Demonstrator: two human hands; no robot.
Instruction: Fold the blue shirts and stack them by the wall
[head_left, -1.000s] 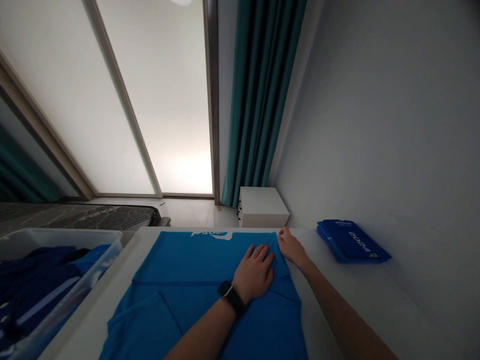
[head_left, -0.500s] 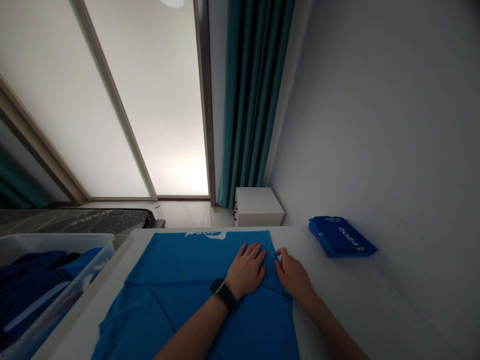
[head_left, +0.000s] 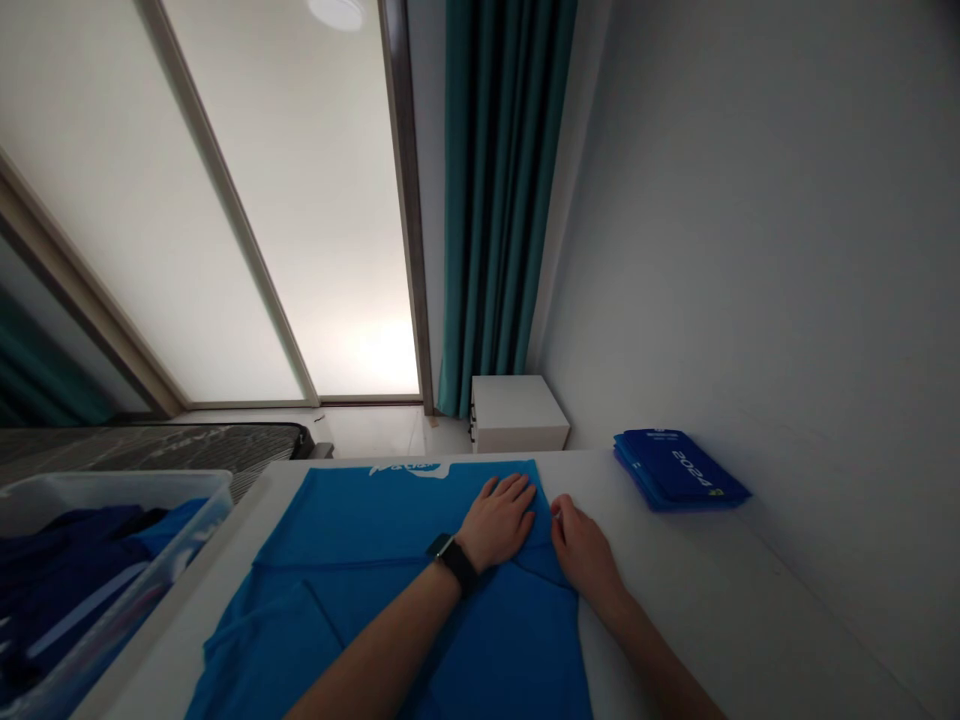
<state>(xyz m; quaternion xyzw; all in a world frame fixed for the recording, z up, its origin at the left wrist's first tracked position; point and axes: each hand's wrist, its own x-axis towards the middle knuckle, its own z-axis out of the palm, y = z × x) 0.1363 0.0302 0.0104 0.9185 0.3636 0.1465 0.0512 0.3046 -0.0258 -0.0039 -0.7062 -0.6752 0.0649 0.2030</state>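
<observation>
A bright blue T-shirt lies spread on the white table, with white print by its far edge and a folded-over part at the lower left. My left hand, with a black watch on the wrist, rests flat on the cloth near the far right corner, fingers stretched out. Just right of it, my right hand has its fingers curled and pinched at the shirt's right edge. What sits between those fingertips is mostly hidden, though the shirt's edge runs to them.
A stack of folded dark blue shirts, the top one marked 2024, lies at the right by the wall. To the left stands a clear plastic bin with blue clothes in it. Past the table is a white cabinet.
The right hand's fingers have drawn closer together at the shirt's edge. My left hand stays flat on the cloth, nearly unmoved. The view has shifted slightly.
</observation>
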